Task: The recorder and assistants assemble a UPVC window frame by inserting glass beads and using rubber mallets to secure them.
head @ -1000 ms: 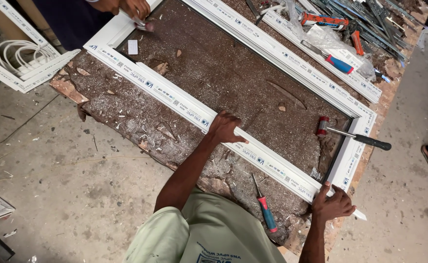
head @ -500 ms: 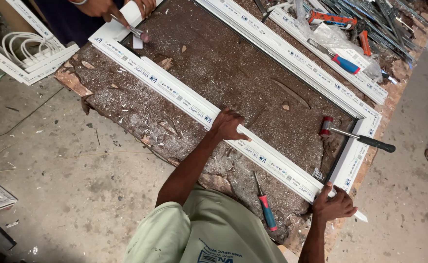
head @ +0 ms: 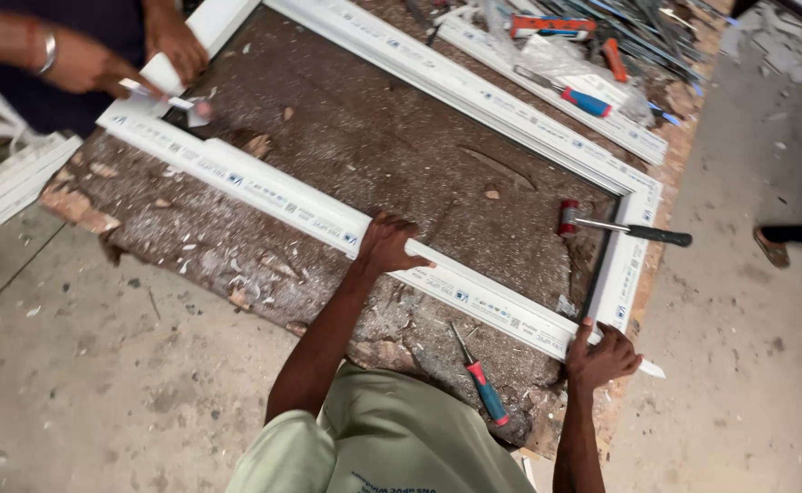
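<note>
Fingers of left hand [head: 390, 245] and right hand [head: 602, 356] stay gripping white frame [head: 282, 203], unmoved.

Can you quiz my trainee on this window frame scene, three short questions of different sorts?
1. True or false: the left hand rests on the near white frame bar.
2. Which tool lies inside the frame by its right corner: A) hammer B) saw C) pliers?
3. What lies on the bench between the person's arms?

Key: 1 true. 2 A. 3 a screwdriver with a red and blue handle; the right hand holds the frame's near right corner.
</note>
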